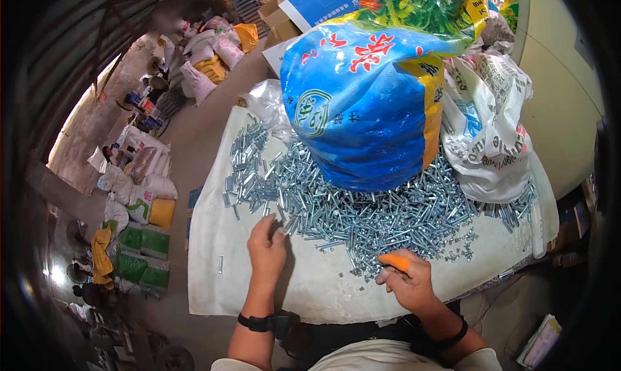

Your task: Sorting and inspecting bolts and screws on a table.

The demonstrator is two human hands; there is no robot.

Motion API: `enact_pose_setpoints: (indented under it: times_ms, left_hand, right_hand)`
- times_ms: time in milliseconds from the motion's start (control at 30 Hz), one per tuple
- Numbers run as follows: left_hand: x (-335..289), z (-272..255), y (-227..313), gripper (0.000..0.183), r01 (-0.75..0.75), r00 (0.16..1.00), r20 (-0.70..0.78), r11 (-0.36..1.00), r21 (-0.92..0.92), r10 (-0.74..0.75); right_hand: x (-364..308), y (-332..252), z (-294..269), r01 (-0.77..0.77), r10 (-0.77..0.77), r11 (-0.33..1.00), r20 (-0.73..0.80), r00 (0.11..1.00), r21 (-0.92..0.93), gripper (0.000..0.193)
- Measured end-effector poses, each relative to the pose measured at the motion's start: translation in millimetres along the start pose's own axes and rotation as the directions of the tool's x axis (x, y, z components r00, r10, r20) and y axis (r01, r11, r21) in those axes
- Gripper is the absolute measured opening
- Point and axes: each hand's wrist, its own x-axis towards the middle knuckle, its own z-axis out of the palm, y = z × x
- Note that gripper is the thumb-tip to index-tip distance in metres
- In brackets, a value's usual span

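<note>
A wide heap of small silvery metal screws or bolts (349,216) covers the pale cloth-topped table (213,241). My left hand (266,248) is at the heap's left front edge, thumb apart from the bent fingers, with nothing plainly between them. Close to its fingertips lies a single screw. At the heap's front right is my right hand (412,283), an orange finger cover (394,261) on one finger. Its fingers are curled together beside small nut-like pieces (459,248); what they hold, if anything, is too small to make out. Dark bands circle both wrists.
A large blue and yellow sack (362,112) stands on the heap, with a white woven bag (488,131) to its right. Clear plastic (268,106) lies at the back left. One loose pin-like piece (220,264) rests on the left. Filled sacks (145,170) line the floor beyond.
</note>
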Motion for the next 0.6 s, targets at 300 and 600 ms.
enact_pose_setpoints:
  times_ms: [300, 600]
  left_hand:
    - [30.4, 29.4, -8.6, 0.018, -0.194, 0.981, 0.056, 0.925, 0.328, 0.187]
    - [29.2, 10.4, 2.3, 0.012, 0.124, 0.984, 0.122, 0.989, 0.078, -0.133]
  right_hand:
    - [1.4, 1.9, 6.0, -0.017, 0.017, 1.000, -0.031, 0.999, 0.012, 0.023]
    - [2.1, 2.1, 4.9, -0.068, 0.069, 0.996, -0.016, 0.997, 0.056, 0.023]
